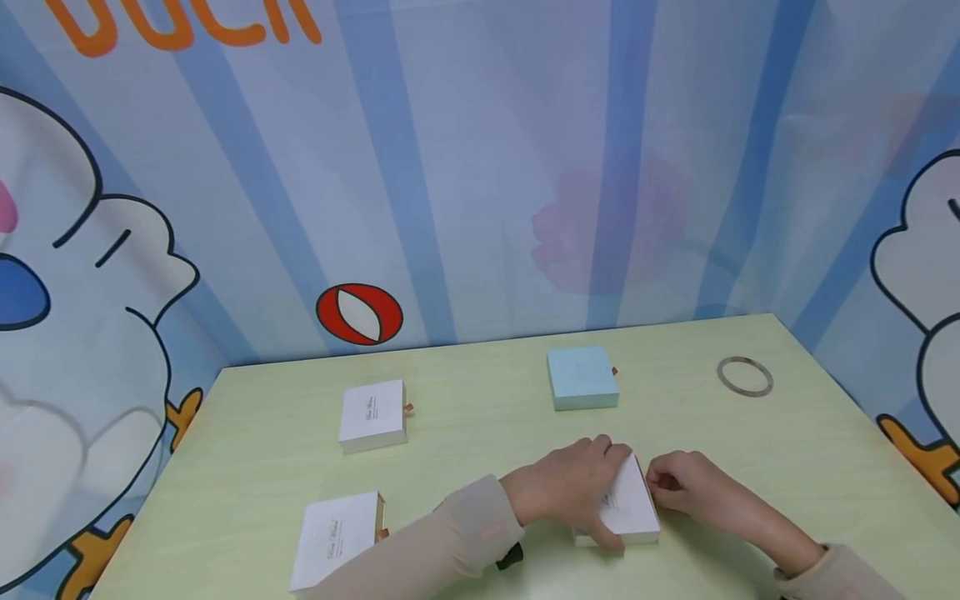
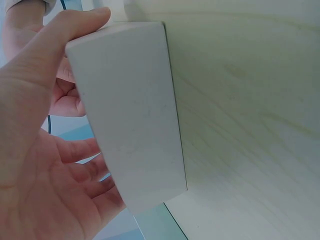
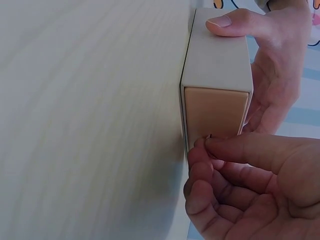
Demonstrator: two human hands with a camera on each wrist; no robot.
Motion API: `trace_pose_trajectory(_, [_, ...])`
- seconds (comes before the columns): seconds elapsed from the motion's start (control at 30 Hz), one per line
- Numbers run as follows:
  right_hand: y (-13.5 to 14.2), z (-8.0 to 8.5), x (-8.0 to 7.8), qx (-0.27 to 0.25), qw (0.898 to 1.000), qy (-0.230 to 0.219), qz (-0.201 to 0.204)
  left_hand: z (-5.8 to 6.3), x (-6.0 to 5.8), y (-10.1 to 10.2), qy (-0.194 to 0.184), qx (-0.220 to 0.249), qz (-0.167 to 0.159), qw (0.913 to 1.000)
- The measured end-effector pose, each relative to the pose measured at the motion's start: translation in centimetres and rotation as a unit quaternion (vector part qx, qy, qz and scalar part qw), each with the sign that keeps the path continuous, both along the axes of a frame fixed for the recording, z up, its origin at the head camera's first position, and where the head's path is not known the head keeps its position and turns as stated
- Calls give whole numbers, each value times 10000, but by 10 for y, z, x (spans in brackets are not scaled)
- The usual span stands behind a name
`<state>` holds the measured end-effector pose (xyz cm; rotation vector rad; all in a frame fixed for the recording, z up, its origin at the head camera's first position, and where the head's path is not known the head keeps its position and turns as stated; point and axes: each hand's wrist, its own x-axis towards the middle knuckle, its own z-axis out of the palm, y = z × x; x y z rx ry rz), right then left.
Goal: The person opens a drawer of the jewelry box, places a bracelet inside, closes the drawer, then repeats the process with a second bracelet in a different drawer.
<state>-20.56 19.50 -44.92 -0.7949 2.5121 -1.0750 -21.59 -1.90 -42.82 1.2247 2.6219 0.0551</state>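
A small white drawer box [image 1: 634, 510] lies on the table at the near right. My left hand [image 1: 572, 482] grips it across the top, with the thumb on the near side and the fingers at the far side. In the left wrist view, the box's plain side wall [image 2: 127, 115] fills the middle. At the box's right end, my right hand [image 1: 693, 485] pinches a small pull tab [image 3: 209, 136] between thumb and forefinger. The tan drawer front [image 3: 212, 111] sits about level with the sleeve's edge in the right wrist view. Most of the tab is hidden by fingertips.
Two more white boxes, one farther back [image 1: 372, 415] and one nearer [image 1: 336, 537], lie on the left. A light blue box [image 1: 582, 377] with a brown tab stands behind my hands. A thin bangle-like ring [image 1: 722, 377] lies at the back right. Printed cloth walls [image 1: 495, 167] border the table.
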Motion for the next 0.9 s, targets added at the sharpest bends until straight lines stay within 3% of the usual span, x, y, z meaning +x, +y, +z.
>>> trace_pose_trajectory(0.9, [-3, 0, 0, -61, 9999, -32, 103, 3, 0, -1, -11, 45, -26, 10000])
